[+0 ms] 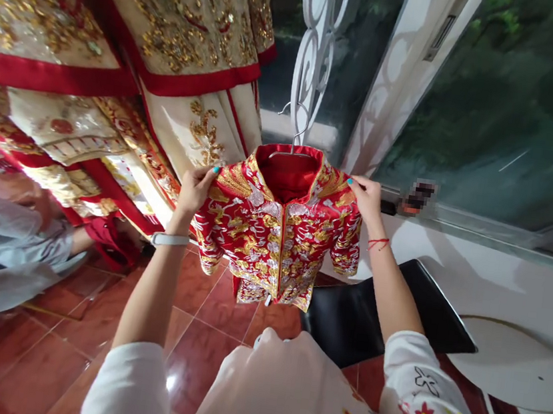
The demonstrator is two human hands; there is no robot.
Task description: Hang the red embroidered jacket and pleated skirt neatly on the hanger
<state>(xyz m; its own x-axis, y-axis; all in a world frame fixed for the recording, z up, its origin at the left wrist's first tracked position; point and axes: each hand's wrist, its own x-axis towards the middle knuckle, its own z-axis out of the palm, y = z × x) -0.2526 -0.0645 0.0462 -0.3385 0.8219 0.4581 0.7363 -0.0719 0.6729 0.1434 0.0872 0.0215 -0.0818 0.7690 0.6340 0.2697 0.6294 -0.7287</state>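
A small red jacket point(258, 231), thick with gold and silver embroidery, hangs in front of me from a metal hanger point(293, 150). The hanger's hook is at a white scrollwork stand point(306, 69). My left hand point(194, 190) pinches the jacket's shoulder on the left side, thumb on top. At the opposite shoulder, my right hand point(367, 197) grips the cloth the same way. Between my hands the jacket is spread wide, its stand-up collar and front seam facing me. The fingers behind the cloth are hidden.
Long cream and red embroidered garments point(198, 23) hang at the left. Below them a person in pale clothing point(11, 235) sits. A black chair point(348, 316) and a round white table point(514, 364) stand at the right. Glass windows point(519, 116) rise behind the red tiled floor point(210, 340).
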